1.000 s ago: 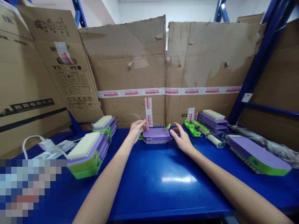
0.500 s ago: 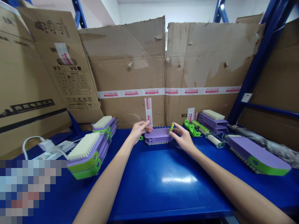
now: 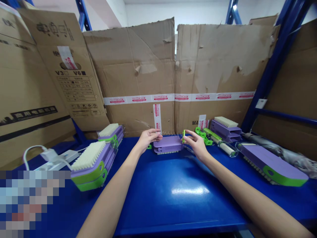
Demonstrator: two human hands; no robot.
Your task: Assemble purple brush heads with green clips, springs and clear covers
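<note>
Bristles down, a purple brush block (image 3: pixel 168 142) sits on the blue tabletop between my hands. Thin wire-like pieces (image 3: pixel 170 133) show along its back edge. At its upper left corner, my left hand (image 3: pixel 146 140) has thumb and fingers pinched together; anything between them is too small to make out. A green piece (image 3: pixel 149 146) peeks out beside that hand. Off the block's right end, my right hand (image 3: pixel 196 142) pinches a green end cap (image 3: pixel 183 136) upright between thumb and fingers, with a small gap between cap and block.
Purple-and-green brushes (image 3: pixel 90 163) stand at left near a white power strip (image 3: pixel 59 160). To the right lie loose green caps (image 3: pixel 204 136), a clear-wrapped stick (image 3: pixel 226 148), stacked purple blocks (image 3: pixel 226 130) and a large brush (image 3: pixel 274 163). Cardboard (image 3: pixel 133 76) walls the back.
My right hand has shifted slightly right with the green end cap, away from the block's end. My left hand's fingertips have dipped slightly; the block stays in place.
</note>
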